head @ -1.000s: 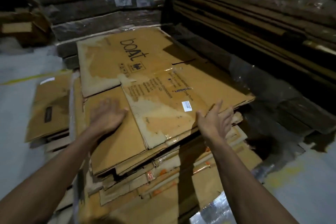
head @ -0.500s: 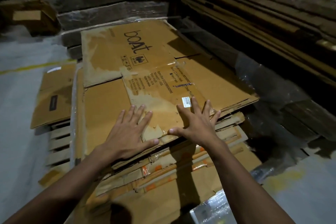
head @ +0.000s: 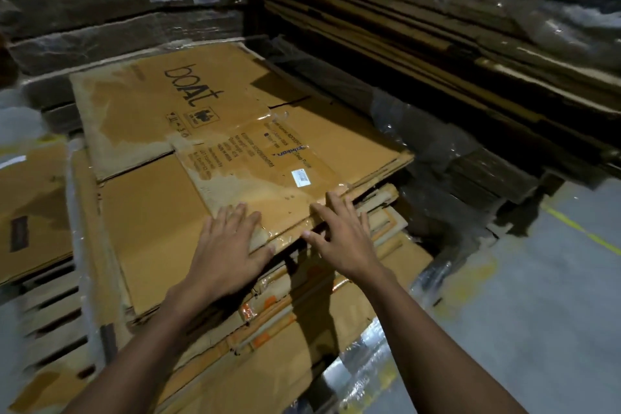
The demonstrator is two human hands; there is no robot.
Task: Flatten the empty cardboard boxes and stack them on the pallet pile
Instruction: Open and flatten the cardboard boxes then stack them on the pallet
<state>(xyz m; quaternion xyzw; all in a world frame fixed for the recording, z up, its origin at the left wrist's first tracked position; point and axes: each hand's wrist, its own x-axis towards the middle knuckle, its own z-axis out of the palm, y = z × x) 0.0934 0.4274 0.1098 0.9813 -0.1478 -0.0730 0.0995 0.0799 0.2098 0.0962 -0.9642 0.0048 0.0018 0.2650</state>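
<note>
A flattened brown cardboard box printed "boAt" (head: 215, 118) lies on top of the pile of flattened boxes (head: 275, 339). My left hand (head: 228, 245) lies flat on the box's near edge with its fingers straight. My right hand (head: 342, 239) rests beside it on the same edge, fingers spread, the thumb at the edge of the top sheet. A white label (head: 300, 177) sits on the box just beyond my right hand.
A second lower stack of flat cardboard (head: 30, 212) lies to the left over wooden pallet slats (head: 50, 309). Wrapped bales of cardboard (head: 127, 33) stand behind and tall stacks (head: 437, 44) to the right. Grey floor with a yellow line (head: 578, 232) is at the right.
Both hands came down from above the box onto its near edge and slid a little towards me and to the right. The camera moved closer to the pile.
</note>
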